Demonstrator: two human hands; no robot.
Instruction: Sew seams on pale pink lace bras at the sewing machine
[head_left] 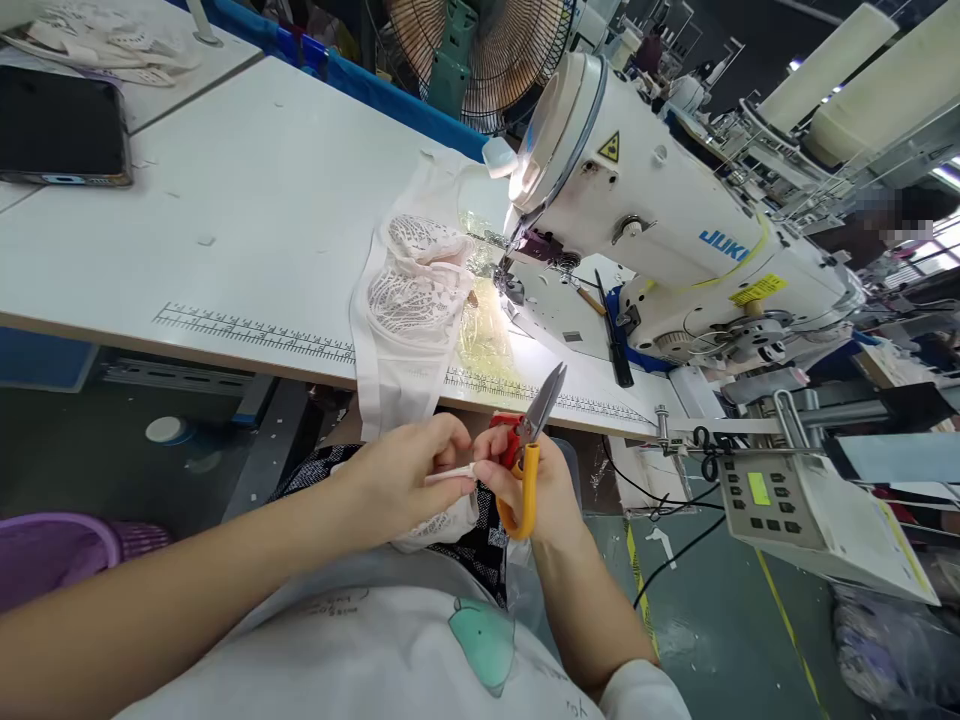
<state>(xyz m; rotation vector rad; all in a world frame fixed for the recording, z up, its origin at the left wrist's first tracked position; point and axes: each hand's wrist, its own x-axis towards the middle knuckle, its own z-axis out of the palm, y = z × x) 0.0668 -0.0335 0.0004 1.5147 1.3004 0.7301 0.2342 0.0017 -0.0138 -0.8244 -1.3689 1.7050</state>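
My left hand [409, 475] pinches a white lace garment piece [442, 522] over my lap, below the table's front edge. My right hand [544, 490] holds yellow-handled thread snips [531, 450] with the blades pointing up, and its fingertips also touch the white strap between both hands. More white lace pieces [412, 290] lie stacked on the white sewing table [247, 220], hanging over its front edge beside the needle area of a white Juki sewing machine [660, 220].
A black phone [60, 125] lies at the table's far left. A fan [480, 50] stands behind the machine. The machine's control panel [795, 500] juts out at the right. A purple basket [67, 550] sits on the floor at left.
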